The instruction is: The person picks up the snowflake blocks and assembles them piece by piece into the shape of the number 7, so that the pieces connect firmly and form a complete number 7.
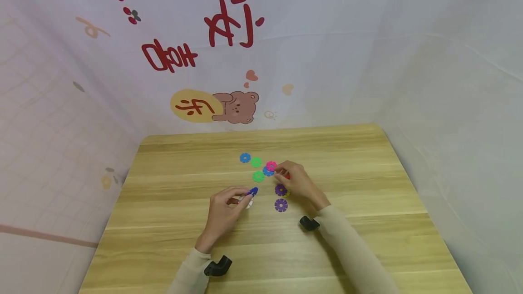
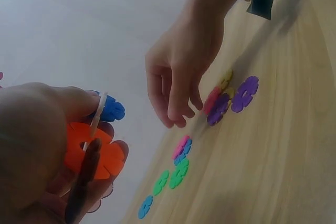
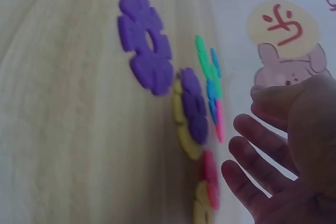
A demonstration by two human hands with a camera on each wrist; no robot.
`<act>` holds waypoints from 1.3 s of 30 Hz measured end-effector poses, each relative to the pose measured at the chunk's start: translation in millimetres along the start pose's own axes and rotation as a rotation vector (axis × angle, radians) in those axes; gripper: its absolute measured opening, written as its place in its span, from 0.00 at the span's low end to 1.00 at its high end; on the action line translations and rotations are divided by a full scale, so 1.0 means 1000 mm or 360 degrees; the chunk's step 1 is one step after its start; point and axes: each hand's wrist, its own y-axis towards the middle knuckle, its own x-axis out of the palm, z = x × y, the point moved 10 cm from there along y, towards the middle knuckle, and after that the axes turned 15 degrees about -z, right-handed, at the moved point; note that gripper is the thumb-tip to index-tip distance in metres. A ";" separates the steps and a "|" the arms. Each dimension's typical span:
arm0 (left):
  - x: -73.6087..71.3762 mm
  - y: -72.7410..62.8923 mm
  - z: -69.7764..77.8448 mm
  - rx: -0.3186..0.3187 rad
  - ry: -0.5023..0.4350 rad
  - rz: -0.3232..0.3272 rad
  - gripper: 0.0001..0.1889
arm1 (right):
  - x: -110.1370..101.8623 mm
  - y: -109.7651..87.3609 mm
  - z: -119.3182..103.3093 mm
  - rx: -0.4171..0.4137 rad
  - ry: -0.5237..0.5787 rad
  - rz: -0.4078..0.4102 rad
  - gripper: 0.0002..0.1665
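Note:
My left hand pinches joined notched plastic discs above the table. The left wrist view shows a blue disc, an orange disc, a white disc edge-on and a dark brown piece; fingers hide part of them. My right hand hovers over the table with loosely bent fingers, and nothing shows between them in the right wrist view. Near its fingertips lie a pink disc and a blue disc, overlapping. Below the right hand is a red disc.
Two green discs and another blue disc lie farther back on the wooden table. Between my hands are a purple disc and a second purple disc over a yellow one. A printed curtain stands behind.

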 end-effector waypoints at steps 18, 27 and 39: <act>0.005 0.001 -0.001 0.0008 -0.0031 -0.0032 0.06 | 0.026 0.023 0.011 -0.0089 -0.0365 -0.0027 0.14; 0.005 0.001 -0.001 -0.0012 -0.0042 -0.0054 0.05 | 0.026 0.021 0.004 0.0111 -0.0432 -0.0125 0.09; 0.006 -0.001 -0.004 -0.0051 -0.0053 -0.0078 0.05 | 0.025 0.017 0.007 0.0126 -0.0279 -0.0175 0.10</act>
